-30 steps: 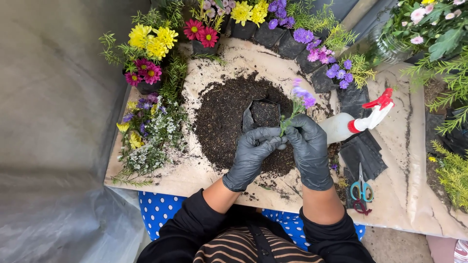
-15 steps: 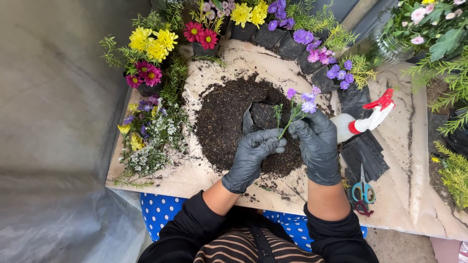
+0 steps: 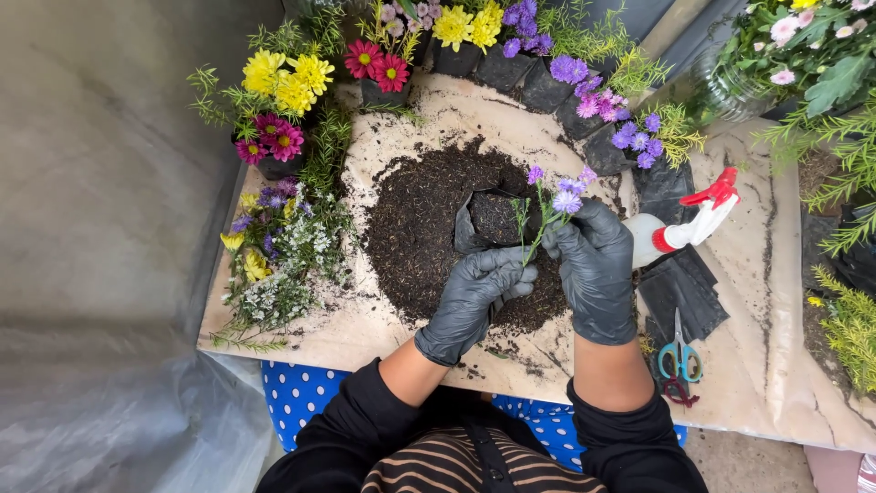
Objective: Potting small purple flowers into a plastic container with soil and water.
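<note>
Both my hands wear dark grey gloves over a round heap of dark soil (image 3: 415, 228) on a board. My left hand (image 3: 474, 292) pinches the lower stem of a small purple-flowered sprig (image 3: 555, 196). My right hand (image 3: 595, 269) closes around the same sprig higher up, just under the blooms. Right behind the hands a small black grow bag (image 3: 493, 217) filled with soil stands in the heap, its mouth open.
Potted yellow, red and purple flowers (image 3: 292, 87) ring the board's far and left sides. A white spray bottle with a red trigger (image 3: 684, 224), flat black bags (image 3: 680, 297) and small scissors (image 3: 677, 356) lie right of my hands. The board's near edge (image 3: 365, 342) overhangs a blue dotted cloth.
The sprig has risen a little and shifted right, towards the bag's right side. My right hand moved up with it; my left hand stayed at the stem's base.
</note>
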